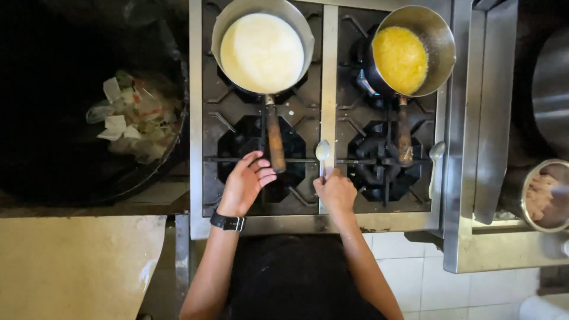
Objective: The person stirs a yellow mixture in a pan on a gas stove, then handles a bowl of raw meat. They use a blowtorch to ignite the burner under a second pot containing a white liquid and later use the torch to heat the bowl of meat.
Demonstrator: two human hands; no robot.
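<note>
My left hand [244,182] hovers with fingers spread just left of the wooden handle [275,137] of a metal pan of white liquid [262,52] on the back left burner. It wears a black wristband. My right hand [335,191] is closed on the stem of a metal spoon [323,152] that lies on the steel strip between the burners, its bowl pointing away. A second pan holding a yellow mixture [401,58] sits on the back right burner, its wooden handle [405,133] pointing toward me.
A steel gas stove [329,95] with black grates. Another spoon [435,155] lies at its right edge. A black bin of scraps [133,115] stands at left. A steel container with pale food [542,195] sits at right on a steel counter.
</note>
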